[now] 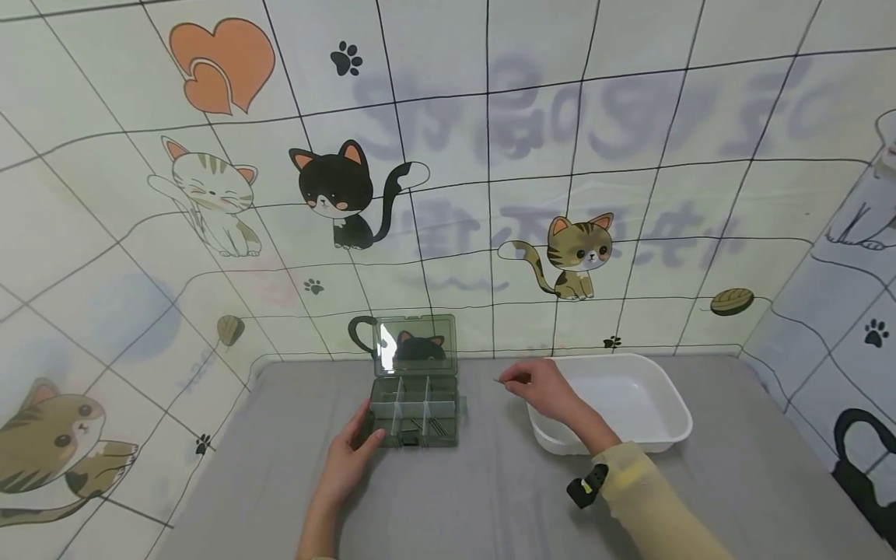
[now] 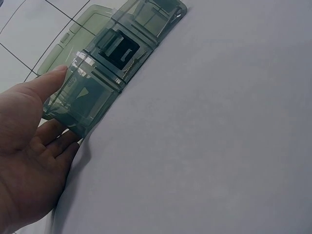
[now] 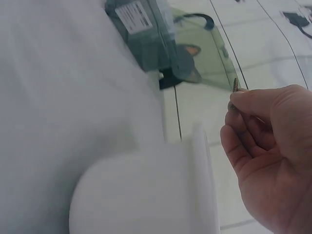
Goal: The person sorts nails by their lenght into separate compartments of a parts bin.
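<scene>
A green see-through compartment box (image 1: 414, 412) stands on the grey cloth with its lid (image 1: 420, 365) raised at the back. My left hand (image 1: 348, 455) grips the box's left side, thumb at the front left corner; the left wrist view shows its fingers by the lower edge. Several screws (image 1: 437, 426) lie in the front middle and front right compartments. Between thumb and fingertips, my right hand (image 1: 549, 389) pinches a screw (image 3: 236, 85), its threaded end sticking out. That hand is in the air right of the box, over the left rim of a white tray (image 1: 630, 393).
Grey cloth (image 1: 490, 490) covers the table. Behind it and along both sides hang sheets (image 1: 455, 233) with a grid and printed cats. A black band with a small device (image 1: 586, 488) is on the right wrist.
</scene>
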Motion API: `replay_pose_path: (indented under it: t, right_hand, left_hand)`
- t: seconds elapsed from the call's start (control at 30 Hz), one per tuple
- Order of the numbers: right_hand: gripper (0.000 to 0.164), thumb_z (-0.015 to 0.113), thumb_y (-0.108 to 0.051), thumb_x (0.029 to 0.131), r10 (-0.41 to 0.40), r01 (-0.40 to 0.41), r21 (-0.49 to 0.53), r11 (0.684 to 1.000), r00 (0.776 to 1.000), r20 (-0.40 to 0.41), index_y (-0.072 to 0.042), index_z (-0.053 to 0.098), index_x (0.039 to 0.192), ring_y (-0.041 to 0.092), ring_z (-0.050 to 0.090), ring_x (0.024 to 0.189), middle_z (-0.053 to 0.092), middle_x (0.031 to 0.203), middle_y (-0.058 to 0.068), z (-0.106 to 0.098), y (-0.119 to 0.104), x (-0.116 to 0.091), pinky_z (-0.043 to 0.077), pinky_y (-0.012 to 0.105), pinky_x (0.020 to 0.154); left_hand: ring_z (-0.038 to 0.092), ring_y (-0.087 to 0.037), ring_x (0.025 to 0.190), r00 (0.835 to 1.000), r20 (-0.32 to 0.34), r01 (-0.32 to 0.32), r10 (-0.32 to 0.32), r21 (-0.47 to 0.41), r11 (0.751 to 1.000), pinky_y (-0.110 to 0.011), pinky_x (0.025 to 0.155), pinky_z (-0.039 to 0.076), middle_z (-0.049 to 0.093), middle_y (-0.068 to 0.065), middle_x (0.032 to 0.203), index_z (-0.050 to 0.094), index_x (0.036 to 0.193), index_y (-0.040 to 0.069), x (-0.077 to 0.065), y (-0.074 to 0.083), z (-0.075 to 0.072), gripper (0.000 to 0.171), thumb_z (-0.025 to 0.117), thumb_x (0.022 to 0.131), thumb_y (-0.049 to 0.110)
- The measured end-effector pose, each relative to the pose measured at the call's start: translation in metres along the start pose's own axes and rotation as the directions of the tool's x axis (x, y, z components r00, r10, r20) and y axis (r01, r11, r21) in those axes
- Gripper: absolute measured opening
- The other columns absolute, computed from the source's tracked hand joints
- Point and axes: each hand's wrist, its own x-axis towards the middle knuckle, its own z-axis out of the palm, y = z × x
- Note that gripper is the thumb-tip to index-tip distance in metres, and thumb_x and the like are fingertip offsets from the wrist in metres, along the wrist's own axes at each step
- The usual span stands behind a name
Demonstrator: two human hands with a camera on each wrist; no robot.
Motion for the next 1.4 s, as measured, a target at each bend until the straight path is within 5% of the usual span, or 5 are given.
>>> replay_pose_path:
  t: [0.33, 1.4]
  right_hand:
    - [0.012, 0.071, 0.002, 0.093, -0.095, 0.098, -0.042, 0.994, 0.993, 0.067, -0.003, 0.079, 0.101, 0.021, 0.070, 0.090, 0.075, 0.097, 0.004, 0.028, -0.020, 0.010, 0.058, 0.031, 0.077]
    - [0.009, 0.071, 0.001, 0.094, -0.163, 0.158, 0.054, 0.986, 0.979, 0.121, 0.000, 0.078, 0.100, 0.014, 0.068, 0.085, 0.074, 0.095, 0.004, 0.114, -0.063, 0.026, 0.056, 0.026, 0.074]
  left_hand:
    - [0.029, -0.037, 0.150, 1.000, -0.019, -0.018, 0.018, 0.000, 1.000, -0.055, 0.120, 0.025, 0.036, -0.017, 0.162, 0.041, 0.158, 0.012, -0.001, -0.002, 0.001, 0.066, 0.070, 0.100, 0.022]
    - [0.030, -0.036, 0.150, 0.999, -0.019, -0.044, 0.044, -0.038, 0.998, -0.054, 0.120, 0.026, 0.037, -0.015, 0.161, 0.043, 0.157, 0.010, -0.002, 0.001, 0.002, 0.064, 0.070, 0.100, 0.022]
